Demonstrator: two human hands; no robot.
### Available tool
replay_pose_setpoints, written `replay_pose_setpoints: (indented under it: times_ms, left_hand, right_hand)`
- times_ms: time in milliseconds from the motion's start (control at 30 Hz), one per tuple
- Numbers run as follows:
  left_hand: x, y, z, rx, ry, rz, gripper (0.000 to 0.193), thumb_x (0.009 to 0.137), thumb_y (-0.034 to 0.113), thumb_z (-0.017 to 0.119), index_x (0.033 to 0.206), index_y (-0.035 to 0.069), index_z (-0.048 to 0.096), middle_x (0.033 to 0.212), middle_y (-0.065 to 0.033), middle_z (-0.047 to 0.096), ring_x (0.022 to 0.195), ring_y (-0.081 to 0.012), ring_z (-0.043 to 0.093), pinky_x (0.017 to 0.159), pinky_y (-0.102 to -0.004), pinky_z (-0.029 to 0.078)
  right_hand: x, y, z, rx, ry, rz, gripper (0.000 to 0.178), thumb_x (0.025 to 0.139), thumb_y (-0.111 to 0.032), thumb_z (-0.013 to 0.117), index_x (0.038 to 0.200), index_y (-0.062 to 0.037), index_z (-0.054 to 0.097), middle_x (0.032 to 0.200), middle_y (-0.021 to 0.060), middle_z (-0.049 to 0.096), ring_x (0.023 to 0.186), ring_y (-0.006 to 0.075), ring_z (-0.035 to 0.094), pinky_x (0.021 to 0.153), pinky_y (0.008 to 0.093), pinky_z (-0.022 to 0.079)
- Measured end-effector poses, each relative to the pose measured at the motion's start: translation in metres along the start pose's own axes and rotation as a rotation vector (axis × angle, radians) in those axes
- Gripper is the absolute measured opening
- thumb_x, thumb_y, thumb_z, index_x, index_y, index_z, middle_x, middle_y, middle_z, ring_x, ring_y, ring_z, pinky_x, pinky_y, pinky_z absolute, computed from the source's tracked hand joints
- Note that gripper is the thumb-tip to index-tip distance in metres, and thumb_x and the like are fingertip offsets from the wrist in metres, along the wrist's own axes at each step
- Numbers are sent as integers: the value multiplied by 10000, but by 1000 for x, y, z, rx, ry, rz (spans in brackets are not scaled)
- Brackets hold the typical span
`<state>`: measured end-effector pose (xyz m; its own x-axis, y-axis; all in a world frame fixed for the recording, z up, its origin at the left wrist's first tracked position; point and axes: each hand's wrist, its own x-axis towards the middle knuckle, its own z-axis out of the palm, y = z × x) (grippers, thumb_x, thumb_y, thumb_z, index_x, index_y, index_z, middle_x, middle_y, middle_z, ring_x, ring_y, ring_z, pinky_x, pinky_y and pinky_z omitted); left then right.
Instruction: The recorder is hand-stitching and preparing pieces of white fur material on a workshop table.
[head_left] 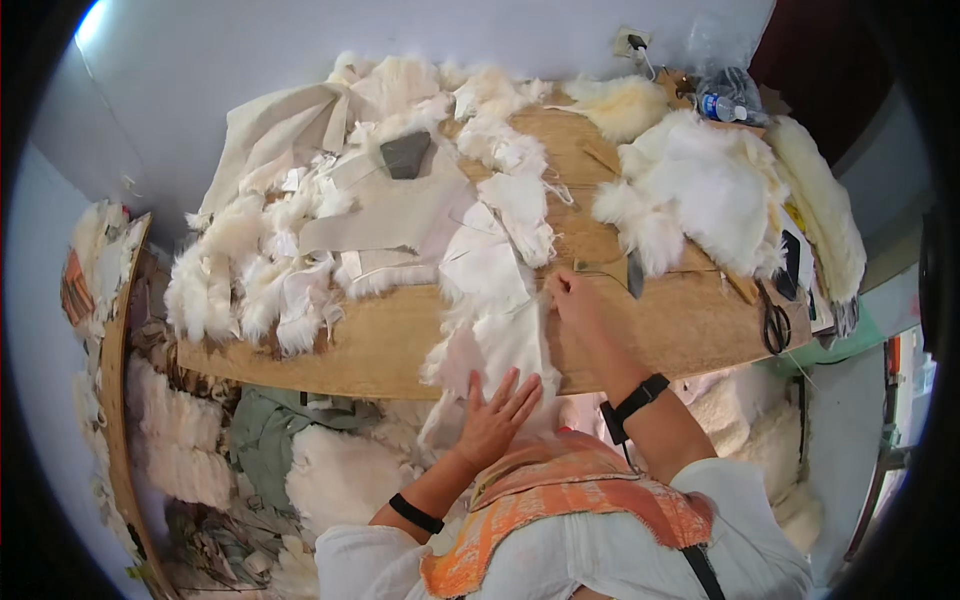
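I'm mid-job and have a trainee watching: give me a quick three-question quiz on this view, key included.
1. Which hand lies flat on the fur strip?
2. True or false: the scissors lie to the right of the right hand.
3. Which part of the table is the bottle nearest?
A) Front left corner
B) Back right corner
C) Middle of the front edge

Key:
1. The left hand.
2. True.
3. B.
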<state>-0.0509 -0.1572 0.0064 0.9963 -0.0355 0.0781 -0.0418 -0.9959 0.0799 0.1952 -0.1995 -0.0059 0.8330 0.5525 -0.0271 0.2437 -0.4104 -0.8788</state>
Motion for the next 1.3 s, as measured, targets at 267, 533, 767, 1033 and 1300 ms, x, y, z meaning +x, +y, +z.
replay_pose_setpoints:
  times_ms: [267, 533, 767, 1033, 1300]
  left_hand:
    - [52, -47, -44, -168, 183, -266, 367, 796, 207, 628, 1105, 29, 543, 1187, -126, 506, 1153, -300, 434, 958, -467, 349]
    - [98, -97, -66, -369, -159, -386, 190, 721, 157, 704, 831, 64, 579, 834, -95, 597, 837, -290, 554, 699, -394, 442]
    - [129, -11, -116, -910, 135, -416, 159, 807, 83, 667, 821, 46, 513, 707, -20, 546, 629, -112, 497, 559, -278, 400]
    - [172, 66, 0, -1270, 718, -882, 194, 832, 9, 626, 966, 19, 486, 810, -18, 534, 710, -68, 531, 603, -206, 453]
    - [155, 49, 21, -1241, 730, -1046, 351, 834, 17, 610, 1133, 11, 426, 877, -75, 528, 647, -119, 579, 479, -233, 497]
  right_hand:
    - [30, 12, -67, -590, 240, -593, 136, 801, -127, 626, 907, -49, 592, 821, 120, 556, 789, 295, 548, 707, 383, 458]
    - [64, 21, -110, -831, -423, -425, 259, 742, -100, 646, 966, -38, 531, 995, 154, 546, 977, 345, 535, 830, 416, 458]
    - [63, 29, -134, -562, -422, -433, 238, 756, -103, 618, 972, -58, 528, 958, 163, 561, 855, 341, 587, 736, 415, 475]
    - [99, 9, -230, 137, -300, -186, 183, 835, -165, 619, 1005, -106, 583, 940, 39, 551, 794, 179, 562, 705, 320, 474]
    - [64, 13, -215, 1067, -448, 235, 160, 927, -271, 487, 971, -123, 528, 953, -8, 529, 909, 127, 523, 782, 284, 468]
